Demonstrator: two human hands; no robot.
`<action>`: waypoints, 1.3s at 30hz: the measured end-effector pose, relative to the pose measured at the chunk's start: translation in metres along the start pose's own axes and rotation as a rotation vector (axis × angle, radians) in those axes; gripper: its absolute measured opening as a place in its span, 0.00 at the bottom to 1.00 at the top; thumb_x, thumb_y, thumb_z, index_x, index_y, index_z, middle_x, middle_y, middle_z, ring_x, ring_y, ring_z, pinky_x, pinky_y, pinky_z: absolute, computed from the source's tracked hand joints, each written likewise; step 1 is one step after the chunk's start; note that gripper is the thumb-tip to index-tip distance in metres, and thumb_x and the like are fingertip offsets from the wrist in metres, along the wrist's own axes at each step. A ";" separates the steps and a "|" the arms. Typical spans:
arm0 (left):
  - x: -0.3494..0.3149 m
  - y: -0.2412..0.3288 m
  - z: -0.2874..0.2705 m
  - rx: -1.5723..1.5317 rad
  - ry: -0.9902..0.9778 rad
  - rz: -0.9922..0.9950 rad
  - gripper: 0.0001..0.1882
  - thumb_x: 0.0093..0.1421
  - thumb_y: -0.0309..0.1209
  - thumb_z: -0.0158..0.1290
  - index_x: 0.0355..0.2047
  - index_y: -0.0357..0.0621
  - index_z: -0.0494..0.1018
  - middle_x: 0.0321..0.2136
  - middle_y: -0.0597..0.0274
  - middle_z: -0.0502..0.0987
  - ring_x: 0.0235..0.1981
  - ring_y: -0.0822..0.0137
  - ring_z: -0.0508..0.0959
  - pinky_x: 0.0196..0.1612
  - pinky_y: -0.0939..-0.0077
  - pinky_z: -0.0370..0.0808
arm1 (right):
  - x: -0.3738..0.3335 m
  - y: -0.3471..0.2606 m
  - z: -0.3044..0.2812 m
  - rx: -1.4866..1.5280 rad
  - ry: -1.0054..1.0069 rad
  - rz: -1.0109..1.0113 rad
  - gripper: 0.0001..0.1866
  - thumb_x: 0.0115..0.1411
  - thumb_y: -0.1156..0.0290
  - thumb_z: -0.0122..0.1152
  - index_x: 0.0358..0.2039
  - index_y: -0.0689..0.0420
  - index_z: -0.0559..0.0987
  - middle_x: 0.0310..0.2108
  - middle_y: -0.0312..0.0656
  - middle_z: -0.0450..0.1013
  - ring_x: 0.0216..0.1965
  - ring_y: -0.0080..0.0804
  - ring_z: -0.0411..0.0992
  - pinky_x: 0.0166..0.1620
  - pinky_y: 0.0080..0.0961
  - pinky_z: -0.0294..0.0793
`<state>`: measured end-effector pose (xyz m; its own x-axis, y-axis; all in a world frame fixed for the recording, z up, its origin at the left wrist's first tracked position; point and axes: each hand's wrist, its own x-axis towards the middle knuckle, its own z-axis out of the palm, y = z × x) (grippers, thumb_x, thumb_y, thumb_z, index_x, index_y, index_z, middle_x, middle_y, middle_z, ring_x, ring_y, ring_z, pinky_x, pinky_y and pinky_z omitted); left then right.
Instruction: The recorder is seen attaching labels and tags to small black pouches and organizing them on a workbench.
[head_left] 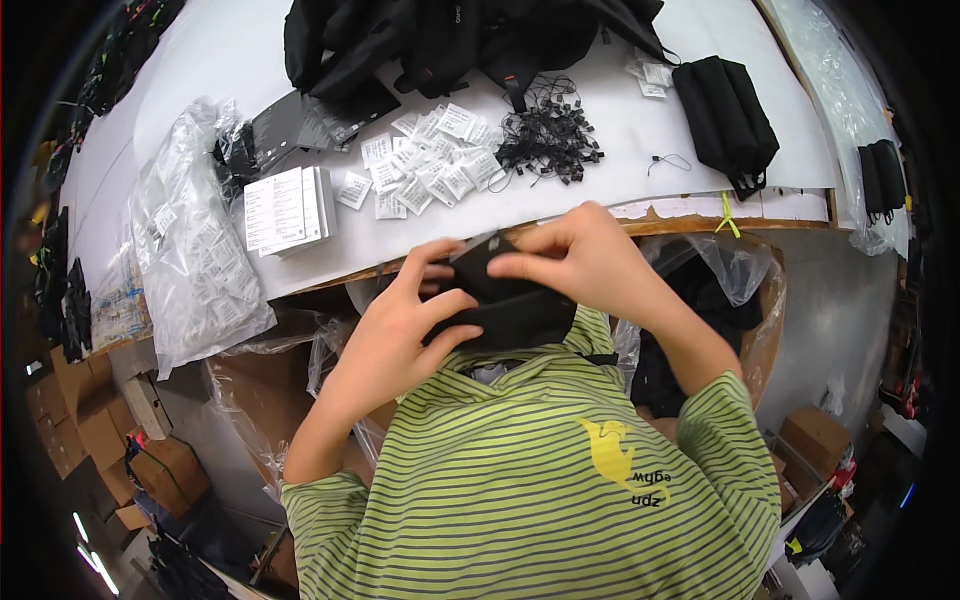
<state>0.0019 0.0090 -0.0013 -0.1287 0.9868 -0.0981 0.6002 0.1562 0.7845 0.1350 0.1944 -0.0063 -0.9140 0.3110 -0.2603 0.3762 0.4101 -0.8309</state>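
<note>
A black fabric bag (510,325) is held up against my front, just off the table's near edge. My left hand (415,315) grips its left side, the fingers bent around the edge and the thumb on the near face. At the upper right of the bag, my right hand (580,255) pinches the fabric between thumb and fingers. Between the two hands a dark flap or opening shows; whether anything lies inside cannot be seen. My right fingertips are partly hidden behind the bag.
On the white table (400,235) lie small white packets (430,165), a stack of printed cards (290,212), black corded tags (555,135), a heap of black bags (430,45) and folded black bags (725,120). A clear plastic sack (195,250) hangs over the left edge. Plastic-lined cartons (765,330) stand below.
</note>
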 end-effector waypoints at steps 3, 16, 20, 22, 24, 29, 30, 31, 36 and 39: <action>0.009 -0.005 0.009 0.124 0.107 0.178 0.11 0.48 0.27 0.61 0.31 0.39 0.72 0.49 0.55 0.68 0.46 0.52 0.72 0.49 0.63 0.71 | -0.005 0.009 0.008 -0.250 -0.053 -0.163 0.16 0.51 0.57 0.66 0.20 0.59 0.81 0.09 0.41 0.66 0.11 0.28 0.59 0.19 0.22 0.58; 0.075 -0.087 0.010 0.038 0.408 -0.253 0.13 0.54 0.36 0.58 0.31 0.39 0.71 0.31 0.60 0.73 0.30 0.63 0.73 0.34 0.70 0.71 | -0.023 0.020 0.006 -0.268 -0.247 -0.138 0.18 0.50 0.50 0.65 0.26 0.53 0.83 0.13 0.41 0.71 0.15 0.39 0.68 0.23 0.28 0.66; 0.093 -0.113 0.023 0.255 0.461 -0.177 0.14 0.52 0.36 0.60 0.30 0.40 0.72 0.35 0.58 0.73 0.31 0.60 0.73 0.33 0.68 0.71 | -0.028 0.015 0.002 -0.338 -0.201 -0.164 0.17 0.50 0.51 0.64 0.24 0.53 0.83 0.12 0.41 0.71 0.15 0.39 0.68 0.23 0.28 0.66; 0.097 -0.114 0.022 0.228 0.454 -0.187 0.13 0.51 0.35 0.59 0.31 0.39 0.72 0.32 0.56 0.74 0.29 0.60 0.74 0.32 0.66 0.70 | -0.030 0.015 -0.003 -0.368 -0.174 -0.144 0.17 0.50 0.51 0.64 0.23 0.53 0.83 0.12 0.40 0.71 0.14 0.39 0.68 0.23 0.28 0.66; 0.097 -0.112 0.011 0.174 0.479 -0.248 0.13 0.52 0.34 0.59 0.31 0.38 0.72 0.30 0.56 0.74 0.27 0.61 0.73 0.32 0.67 0.70 | -0.030 0.024 -0.005 -0.401 -0.100 -0.194 0.15 0.49 0.54 0.66 0.23 0.54 0.83 0.12 0.39 0.72 0.14 0.37 0.69 0.22 0.26 0.66; 0.091 -0.103 -0.011 0.030 0.699 -0.176 0.09 0.53 0.31 0.58 0.30 0.38 0.73 0.22 0.58 0.75 0.23 0.65 0.73 0.28 0.73 0.68 | -0.019 0.031 -0.004 -0.541 0.062 -0.298 0.14 0.47 0.56 0.68 0.24 0.54 0.83 0.13 0.39 0.72 0.14 0.36 0.70 0.20 0.25 0.67; 0.089 -0.096 -0.013 0.030 0.699 -0.175 0.09 0.53 0.31 0.58 0.30 0.38 0.73 0.22 0.58 0.75 0.23 0.65 0.73 0.28 0.73 0.68 | -0.016 0.030 -0.005 -0.541 0.063 -0.299 0.14 0.47 0.56 0.68 0.24 0.54 0.83 0.13 0.39 0.72 0.14 0.36 0.70 0.20 0.25 0.67; 0.085 -0.083 -0.014 -0.104 0.702 -0.115 0.09 0.54 0.31 0.58 0.30 0.39 0.73 0.22 0.59 0.75 0.23 0.66 0.73 0.28 0.75 0.69 | -0.012 0.029 -0.005 -0.569 0.072 -0.314 0.14 0.47 0.56 0.68 0.24 0.53 0.83 0.13 0.39 0.72 0.14 0.36 0.70 0.20 0.25 0.67; 0.070 -0.047 -0.012 -0.079 0.383 0.055 0.09 0.53 0.28 0.59 0.32 0.36 0.73 0.25 0.62 0.76 0.28 0.71 0.74 0.36 0.81 0.70 | -0.006 0.023 -0.003 -0.586 0.086 -0.345 0.14 0.51 0.53 0.63 0.23 0.50 0.82 0.09 0.39 0.68 0.14 0.38 0.70 0.20 0.30 0.66; 0.066 -0.047 -0.011 -0.152 0.305 0.003 0.09 0.54 0.28 0.59 0.32 0.36 0.73 0.27 0.61 0.76 0.31 0.70 0.75 0.41 0.78 0.70 | -0.007 0.020 -0.004 -0.625 0.059 -0.343 0.14 0.51 0.53 0.63 0.23 0.49 0.82 0.09 0.38 0.68 0.14 0.38 0.70 0.20 0.30 0.66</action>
<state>-0.0434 0.0664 -0.0379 -0.3712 0.9256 0.0747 0.4798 0.1222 0.8688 0.1494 0.2044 -0.0194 -0.9933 0.1149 0.0072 0.1013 0.9022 -0.4193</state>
